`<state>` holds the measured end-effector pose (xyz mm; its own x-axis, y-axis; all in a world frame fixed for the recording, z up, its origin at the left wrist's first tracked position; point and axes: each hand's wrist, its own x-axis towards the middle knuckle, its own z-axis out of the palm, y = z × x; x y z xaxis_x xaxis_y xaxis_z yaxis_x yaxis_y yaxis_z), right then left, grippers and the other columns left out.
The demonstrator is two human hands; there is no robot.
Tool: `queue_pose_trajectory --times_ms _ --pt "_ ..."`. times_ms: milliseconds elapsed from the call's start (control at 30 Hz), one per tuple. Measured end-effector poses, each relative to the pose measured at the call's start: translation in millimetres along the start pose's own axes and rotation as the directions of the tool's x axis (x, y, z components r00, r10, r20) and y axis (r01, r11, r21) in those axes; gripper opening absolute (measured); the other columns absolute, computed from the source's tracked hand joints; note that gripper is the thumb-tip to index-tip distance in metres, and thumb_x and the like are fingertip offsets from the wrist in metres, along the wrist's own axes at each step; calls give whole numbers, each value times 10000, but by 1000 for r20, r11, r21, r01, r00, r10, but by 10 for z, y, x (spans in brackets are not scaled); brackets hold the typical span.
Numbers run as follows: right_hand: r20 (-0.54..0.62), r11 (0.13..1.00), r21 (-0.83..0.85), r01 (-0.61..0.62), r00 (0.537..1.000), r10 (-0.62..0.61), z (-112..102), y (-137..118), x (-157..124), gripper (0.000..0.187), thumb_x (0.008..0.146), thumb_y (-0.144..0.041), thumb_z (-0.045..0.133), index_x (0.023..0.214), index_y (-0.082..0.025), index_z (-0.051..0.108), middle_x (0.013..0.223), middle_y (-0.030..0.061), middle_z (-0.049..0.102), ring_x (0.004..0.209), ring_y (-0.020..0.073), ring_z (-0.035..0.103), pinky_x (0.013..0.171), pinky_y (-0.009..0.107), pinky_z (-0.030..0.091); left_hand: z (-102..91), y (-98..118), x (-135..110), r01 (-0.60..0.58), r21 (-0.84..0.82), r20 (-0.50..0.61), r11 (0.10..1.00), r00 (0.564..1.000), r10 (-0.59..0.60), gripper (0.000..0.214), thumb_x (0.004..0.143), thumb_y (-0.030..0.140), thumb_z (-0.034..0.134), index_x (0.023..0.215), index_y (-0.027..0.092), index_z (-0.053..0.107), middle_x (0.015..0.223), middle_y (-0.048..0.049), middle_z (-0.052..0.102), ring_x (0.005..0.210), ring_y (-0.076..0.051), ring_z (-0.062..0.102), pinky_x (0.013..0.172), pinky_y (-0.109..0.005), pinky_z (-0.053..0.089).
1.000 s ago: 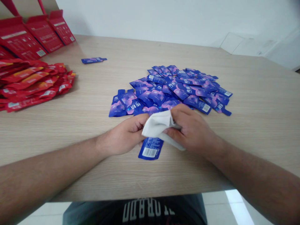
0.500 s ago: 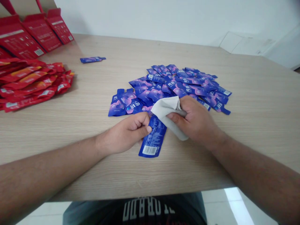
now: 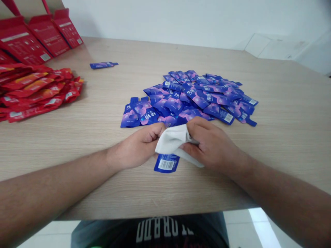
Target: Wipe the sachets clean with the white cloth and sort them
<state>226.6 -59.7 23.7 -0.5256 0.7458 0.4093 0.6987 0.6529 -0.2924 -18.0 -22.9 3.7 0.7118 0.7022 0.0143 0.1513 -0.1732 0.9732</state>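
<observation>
A blue sachet with a white barcode hangs below my left hand, whose fingers are closed on its side edge. The sachet's upper part is hidden behind a pale grey-white cloth. That cloth is bunched in my right hand, closed with the thumb below, and it lies across the sachet's printed face. Just beyond both hands spreads a heap of blue and purple sachets, several overlapping, some face up and some showing barcodes.
One blue sachet lies apart at the back. To the left are a pile of red sachets and a row of red cartons with raised flaps. A white wall bounds the far side of the wooden table.
My right hand has moved the cloth down and slightly left, from the sachet's upper end over its middle. My left hand keeps its hold on the sachet.
</observation>
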Motion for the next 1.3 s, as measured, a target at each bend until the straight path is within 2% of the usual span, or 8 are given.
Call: queue_pose_trajectory --times_ms 167,400,533,700,1000,1067,1167,1300 --pt "-83 997 -10 -78 994 77 7 31 10 206 980 -382 627 971 -177 614 948 70 636 932 238 599 838 354 493 7 -49 -4 48 -78 -34 996 998 -50 253 958 383 617 848 187 502 741 29 530 621 -96 458 572 -236 404" --pt "245 986 51 157 955 -164 53 -307 -80 67 952 -265 642 1004 -225 656 1012 38 644 906 208 602 766 334 480 31 -38 0 84 -249 -124 965 985 -117 256 942 339 629 817 202 453 650 57 483 537 -79 424 489 -205 328" --pt "21 999 -27 -27 999 27 -20 -61 -21 120 970 -297 620 1033 -198 644 1037 82 657 962 235 609 826 356 494 26 -35 -24 112 -253 -38 961 991 -126 272 957 374 640 836 201 469 637 65 474 503 -64 387 457 -197 304" --pt "-248 949 -55 -309 925 287 -119 377 94 249 956 -425 645 1089 -216 667 1018 93 700 956 295 634 810 410 488 -25 57 -54 92 -338 -11 937 995 -102 313 950 354 670 806 200 440 644 61 485 516 -65 430 472 -206 328" --pt "-130 967 -12 -255 959 251 57 252 22 206 955 -397 621 848 -226 577 876 29 609 793 210 586 702 330 453 -946 507 -37 -13 114 -298 993 954 47 234 932 374 655 868 208 502 626 46 516 490 -94 454 463 -228 325" --pt "-96 970 -19 -241 966 238 89 220 9 202 960 -390 613 847 -228 569 882 27 596 800 208 582 712 329 456 -1259 550 51 68 384 -347 921 935 76 215 932 378 632 877 205 517 646 36 528 521 -107 461 504 -244 361" --pt "-64 969 -14 -246 967 245 106 198 4 184 960 -382 612 863 -232 570 886 28 587 803 209 581 725 335 464 -1737 517 257 289 767 -439 573 888 140 150 922 331 603 875 191 575 715 0 566 650 -156 523 614 -286 409" --pt "-18 962 37 -271 962 272 125 184 -1 179 952 -364 615 841 -235 559 876 29 594 803 212 594 719 339 478 -2316 325 531 463 867 -497 184 828 259 177 960 274 527 1008 156 649 966 -68 637 926 -214 570 837 -331 442"
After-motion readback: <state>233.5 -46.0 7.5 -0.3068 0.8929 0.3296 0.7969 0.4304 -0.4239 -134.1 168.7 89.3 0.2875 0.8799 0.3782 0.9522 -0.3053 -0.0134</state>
